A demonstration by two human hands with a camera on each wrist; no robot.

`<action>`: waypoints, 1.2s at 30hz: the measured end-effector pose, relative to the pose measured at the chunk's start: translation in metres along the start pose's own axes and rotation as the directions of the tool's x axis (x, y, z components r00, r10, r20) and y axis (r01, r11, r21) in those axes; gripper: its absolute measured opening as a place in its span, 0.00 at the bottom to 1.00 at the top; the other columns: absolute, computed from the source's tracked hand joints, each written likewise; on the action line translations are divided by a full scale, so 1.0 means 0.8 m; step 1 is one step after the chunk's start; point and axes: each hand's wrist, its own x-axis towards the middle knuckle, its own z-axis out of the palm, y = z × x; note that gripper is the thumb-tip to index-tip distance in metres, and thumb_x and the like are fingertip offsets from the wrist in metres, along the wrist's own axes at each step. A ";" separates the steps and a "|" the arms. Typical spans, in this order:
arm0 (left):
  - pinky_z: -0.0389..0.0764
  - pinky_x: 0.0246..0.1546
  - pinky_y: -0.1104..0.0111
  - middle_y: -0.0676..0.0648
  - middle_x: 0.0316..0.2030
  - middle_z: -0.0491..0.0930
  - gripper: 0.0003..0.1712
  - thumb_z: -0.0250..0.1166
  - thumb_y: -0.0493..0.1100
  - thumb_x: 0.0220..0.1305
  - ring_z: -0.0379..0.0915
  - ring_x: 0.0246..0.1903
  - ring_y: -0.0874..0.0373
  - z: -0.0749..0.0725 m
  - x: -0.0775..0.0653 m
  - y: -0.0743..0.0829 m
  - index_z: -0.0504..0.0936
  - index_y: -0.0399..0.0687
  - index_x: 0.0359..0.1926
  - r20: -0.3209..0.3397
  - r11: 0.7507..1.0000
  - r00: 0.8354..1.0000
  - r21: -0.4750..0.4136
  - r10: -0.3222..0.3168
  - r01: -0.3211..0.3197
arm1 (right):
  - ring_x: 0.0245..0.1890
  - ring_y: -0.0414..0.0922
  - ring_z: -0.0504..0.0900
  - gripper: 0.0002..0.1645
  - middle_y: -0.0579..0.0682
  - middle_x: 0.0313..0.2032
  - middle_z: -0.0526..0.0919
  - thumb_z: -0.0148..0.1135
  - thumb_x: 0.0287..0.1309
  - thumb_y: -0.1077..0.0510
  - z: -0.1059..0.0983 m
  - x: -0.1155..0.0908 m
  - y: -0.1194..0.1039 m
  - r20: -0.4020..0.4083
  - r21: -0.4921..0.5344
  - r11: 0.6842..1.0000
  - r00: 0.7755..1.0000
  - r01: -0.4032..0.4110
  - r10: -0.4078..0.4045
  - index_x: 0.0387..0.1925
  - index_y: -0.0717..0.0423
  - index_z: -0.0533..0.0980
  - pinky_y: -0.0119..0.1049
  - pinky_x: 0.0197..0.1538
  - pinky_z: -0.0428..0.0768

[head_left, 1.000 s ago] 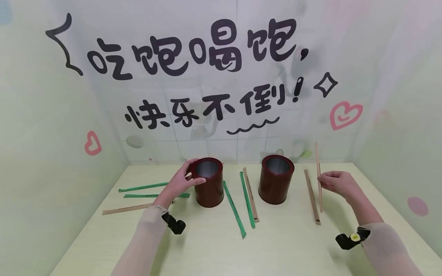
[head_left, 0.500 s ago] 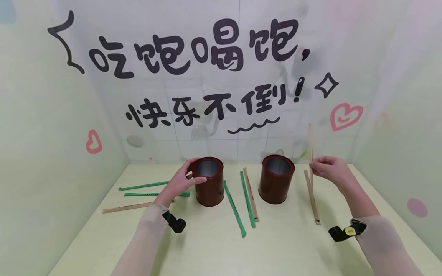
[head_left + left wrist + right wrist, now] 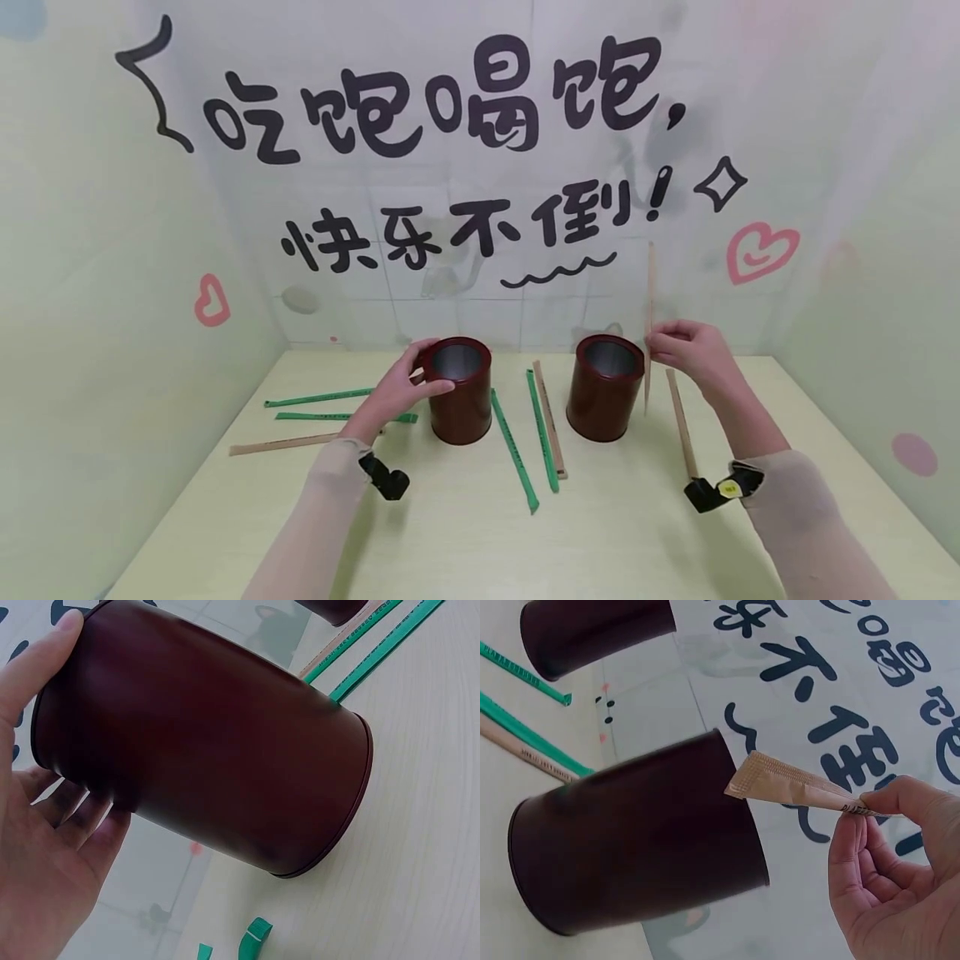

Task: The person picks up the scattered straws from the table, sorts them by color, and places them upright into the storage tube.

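Two dark red open-topped canisters stand upright on the table, a left canister [image 3: 467, 412] and a right canister [image 3: 600, 408]. My left hand [image 3: 401, 392] grips the left canister near its rim, thumb at the front and fingers round the far side, as the left wrist view shows. Between thumb and fingertips my right hand [image 3: 697, 354] pinches a brown paper-wrapped straw [image 3: 651, 287]. The straw is held nearly upright, just right of the right canister. In the right wrist view, the crimped end of the wrapped straw [image 3: 787, 784] shows beside the canister rim.
Green wrapped straws [image 3: 513, 450] and a brown one [image 3: 550, 417] lie between the canisters. More green ones [image 3: 322, 397] and a brown one [image 3: 281, 444] lie at left. Another brown straw [image 3: 681, 421] lies at right. A printed backdrop stands behind.
My right hand has moved left and upward with the brown wrapped straw, from the table's right side to beside the right canister. My left hand stays on the left canister.
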 end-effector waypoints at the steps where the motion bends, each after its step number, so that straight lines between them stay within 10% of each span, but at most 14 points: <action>1: 0.60 0.75 0.47 0.39 0.72 0.62 0.46 0.70 0.44 0.63 0.56 0.73 0.42 0.000 0.000 0.000 0.55 0.48 0.75 0.000 1.000 1.000 -0.001 -0.002 0.002 | 0.31 0.29 0.83 0.11 0.32 0.28 0.81 0.60 0.66 0.60 0.004 0.000 -0.002 -0.001 0.016 1.000 1.000 0.003 -0.003 0.45 0.64 0.74 0.21 0.41 0.84; 9: 0.61 0.74 0.46 0.40 0.73 0.60 0.47 0.70 0.45 0.63 0.55 0.74 0.39 0.002 0.001 0.002 0.54 0.50 0.76 0.007 1.000 1.000 0.013 -0.023 0.023 | 0.27 0.30 0.83 0.05 0.34 0.24 0.83 0.60 0.64 0.64 0.036 0.004 -0.012 -0.023 0.118 0.992 0.999 0.048 -0.045 0.34 0.51 0.77 0.22 0.38 0.84; 36: 0.62 0.73 0.46 0.39 0.72 0.60 0.46 0.70 0.43 0.63 0.56 0.73 0.38 0.000 -0.001 0.002 0.54 0.48 0.76 0.003 1.000 1.000 0.007 -0.026 0.026 | 0.33 0.33 0.85 0.06 0.39 0.29 0.83 0.59 0.62 0.71 0.171 0.031 -0.030 -0.131 0.371 0.911 0.982 0.178 -0.139 0.40 0.63 0.72 0.28 0.43 0.86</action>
